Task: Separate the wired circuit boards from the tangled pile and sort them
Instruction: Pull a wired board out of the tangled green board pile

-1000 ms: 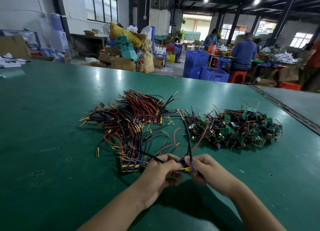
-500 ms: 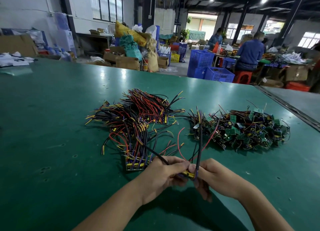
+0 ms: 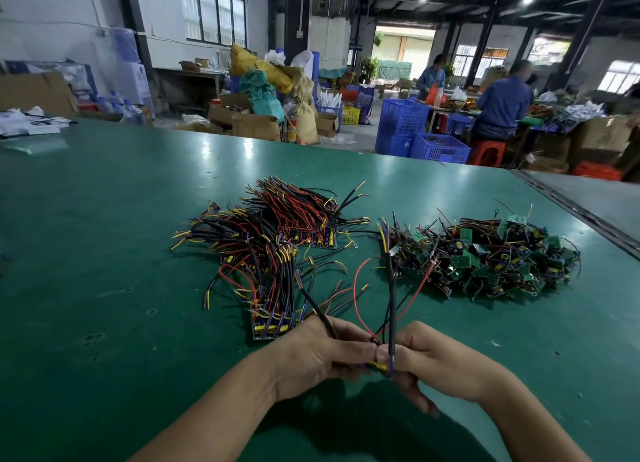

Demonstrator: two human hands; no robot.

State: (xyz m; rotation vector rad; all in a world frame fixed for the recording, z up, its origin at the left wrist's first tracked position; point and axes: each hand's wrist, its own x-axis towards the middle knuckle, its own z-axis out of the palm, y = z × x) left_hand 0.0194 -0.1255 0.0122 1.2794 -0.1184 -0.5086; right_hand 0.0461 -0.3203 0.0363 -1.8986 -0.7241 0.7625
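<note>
Both hands meet low in the middle of the green table (image 3: 104, 254). My left hand (image 3: 322, 354) and my right hand (image 3: 433, 361) pinch one small wired circuit board (image 3: 379, 365) between them; most of the board is hidden by fingers. Its black, red and purple wires (image 3: 391, 299) stick up and fan out above the hands. A tangled pile of green boards (image 3: 485, 257) lies to the right. To the left lie rows of sorted boards (image 3: 273, 254) with red, black and yellow leads.
The table's far edge (image 3: 311, 146) borders a workshop floor with blue crates (image 3: 415, 132), cardboard boxes and sacks. A metal seam (image 3: 571, 209) runs along the right side. People sit at a bench far right. Papers lie at the far left corner.
The hands stay together on the same board; the held black wire has swung more upright, and the view has shifted slightly.
</note>
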